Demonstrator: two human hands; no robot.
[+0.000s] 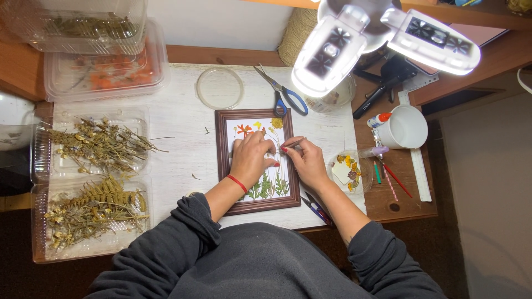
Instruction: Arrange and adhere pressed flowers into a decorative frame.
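Observation:
A dark wooden picture frame (pixel 222 145) lies flat on the white tabletop (pixel 183 133), holding a white sheet with pressed orange and yellow flowers (pixel 260 126) at its top and green leaves (pixel 269 188) at its bottom. My left hand (pixel 252 159), with a red band at the wrist, presses flat on the sheet. My right hand (pixel 306 161) rests on the frame's right edge and grips thin tweezers (pixel 295 144) whose tip points left onto the sheet.
Blue-handled scissors (pixel 285 94) and a clear round lid (pixel 220 87) lie behind the frame. Clear trays of dried plants (pixel 91 182) sit left. A small dish of petals (pixel 348 171), a white mug (pixel 407 127), pencils and a ruler stand right. A bright lamp (pixel 382 36) hangs above.

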